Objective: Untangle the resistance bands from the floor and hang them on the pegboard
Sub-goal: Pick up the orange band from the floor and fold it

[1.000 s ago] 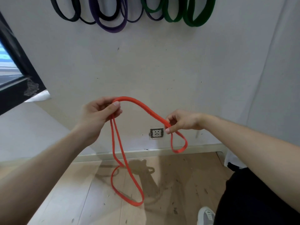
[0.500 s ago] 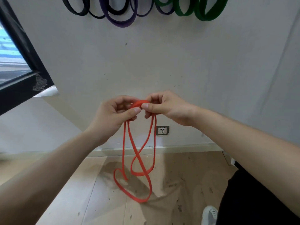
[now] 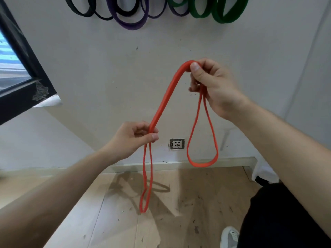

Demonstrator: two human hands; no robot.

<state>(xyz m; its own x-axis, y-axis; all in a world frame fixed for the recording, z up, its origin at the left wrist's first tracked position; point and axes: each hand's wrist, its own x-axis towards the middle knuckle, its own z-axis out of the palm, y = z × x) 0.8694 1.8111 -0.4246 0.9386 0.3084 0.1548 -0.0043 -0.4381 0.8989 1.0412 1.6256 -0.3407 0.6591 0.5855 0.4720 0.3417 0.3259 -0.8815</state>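
A white wall (image 3: 107, 68) is seen behind both hands, a wooden floor (image 3: 197, 203) below them. High above the hands, black bands (image 3: 81, 12), purple bands (image 3: 132, 26) and green bands (image 3: 227, 18) are hung against the wall. An orange resistance band (image 3: 166, 97) is held in the air between the hands. Its top bend is pinched by the raised right hand (image 3: 215, 85), and a lower part is gripped in the curled fingers of the left hand (image 3: 132, 138). A loop is left hanging below each hand. A wall socket (image 3: 177, 144) is seen just right of the left hand.
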